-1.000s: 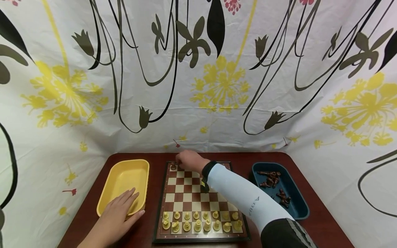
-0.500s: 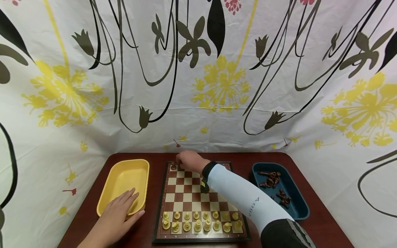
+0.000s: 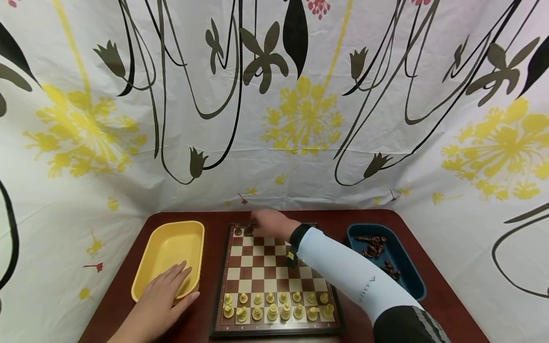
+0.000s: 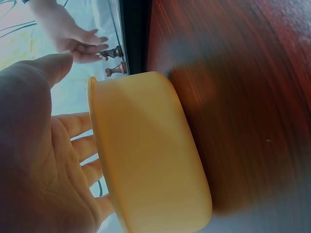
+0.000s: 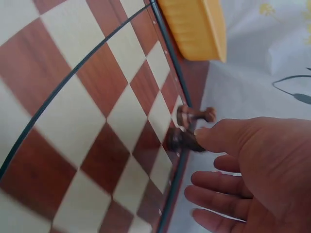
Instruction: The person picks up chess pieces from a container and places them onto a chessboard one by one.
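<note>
A chessboard [image 3: 261, 271] lies in the middle of a dark red table. Two rows of light pieces [image 3: 274, 307] stand along its near edge. In the far left corner stand two dark pieces side by side, a first dark piece [image 3: 238, 231] [image 5: 194, 115] and a second dark piece [image 3: 249, 230] [image 5: 187, 141]. My right hand [image 3: 268, 223] [image 5: 218, 160] hovers just right of them with its fingers spread and straight, the thumb tip at the second piece. My left hand [image 3: 165, 290] [image 4: 43, 160] rests flat on the near right corner of a yellow tray [image 3: 171, 226] [image 4: 146, 145].
A blue tray [image 3: 411, 281] with several loose dark pieces [image 3: 375, 247] stands right of the board. A flowered curtain closes the table in at the back and both sides. Most middle squares of the board are bare.
My right hand has shifted to the right along the far row and opened. A second dark piece now stands next to the first. The left hand has not moved.
</note>
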`<state>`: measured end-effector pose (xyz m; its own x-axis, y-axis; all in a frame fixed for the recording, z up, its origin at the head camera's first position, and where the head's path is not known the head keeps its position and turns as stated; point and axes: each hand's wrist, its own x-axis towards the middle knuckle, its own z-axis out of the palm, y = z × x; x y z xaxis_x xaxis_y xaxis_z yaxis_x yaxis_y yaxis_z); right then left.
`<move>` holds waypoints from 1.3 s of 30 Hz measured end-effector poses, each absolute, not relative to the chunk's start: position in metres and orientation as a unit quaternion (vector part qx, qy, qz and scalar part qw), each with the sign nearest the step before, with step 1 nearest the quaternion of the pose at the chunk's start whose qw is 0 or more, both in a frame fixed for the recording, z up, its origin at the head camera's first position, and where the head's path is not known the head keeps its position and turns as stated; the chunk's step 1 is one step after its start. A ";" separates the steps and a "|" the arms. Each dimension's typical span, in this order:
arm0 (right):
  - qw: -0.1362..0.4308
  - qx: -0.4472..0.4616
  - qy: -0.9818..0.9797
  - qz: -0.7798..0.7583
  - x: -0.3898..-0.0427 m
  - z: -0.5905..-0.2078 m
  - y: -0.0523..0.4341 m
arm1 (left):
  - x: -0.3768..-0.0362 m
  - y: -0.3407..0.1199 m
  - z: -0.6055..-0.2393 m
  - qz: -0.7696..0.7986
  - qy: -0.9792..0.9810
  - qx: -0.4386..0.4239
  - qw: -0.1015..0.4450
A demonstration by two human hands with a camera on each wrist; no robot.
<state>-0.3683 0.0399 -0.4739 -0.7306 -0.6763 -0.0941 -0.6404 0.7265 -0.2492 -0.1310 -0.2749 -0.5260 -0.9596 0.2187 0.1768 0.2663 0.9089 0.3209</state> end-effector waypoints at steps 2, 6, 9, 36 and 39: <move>0.098 -0.342 0.928 -0.110 -0.366 -0.467 0.051 | -0.132 -0.274 -0.526 -0.175 -0.974 -0.124 0.067; 0.102 -0.333 0.930 -0.122 -0.361 -0.453 0.078 | -0.134 -0.273 -0.527 -0.175 -0.975 -0.122 0.059; 0.096 -0.332 0.929 -0.130 -0.355 -0.443 0.099 | -0.136 -0.272 -0.527 -0.173 -0.976 -0.120 0.058; 0.028 -0.217 0.949 -0.226 -0.306 -0.415 0.279 | -0.137 -0.268 -0.521 -0.160 -0.976 -0.132 0.065; 0.024 -0.202 0.952 -0.229 -0.299 -0.416 0.294 | -0.136 -0.268 -0.522 -0.160 -0.976 -0.131 0.063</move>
<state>-0.2989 0.2941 -0.4158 -0.9174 -0.3953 0.0463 -0.3730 0.8135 -0.4461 -0.1364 -0.2681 -0.5218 -0.9577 0.2353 0.1657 0.2758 0.9148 0.2950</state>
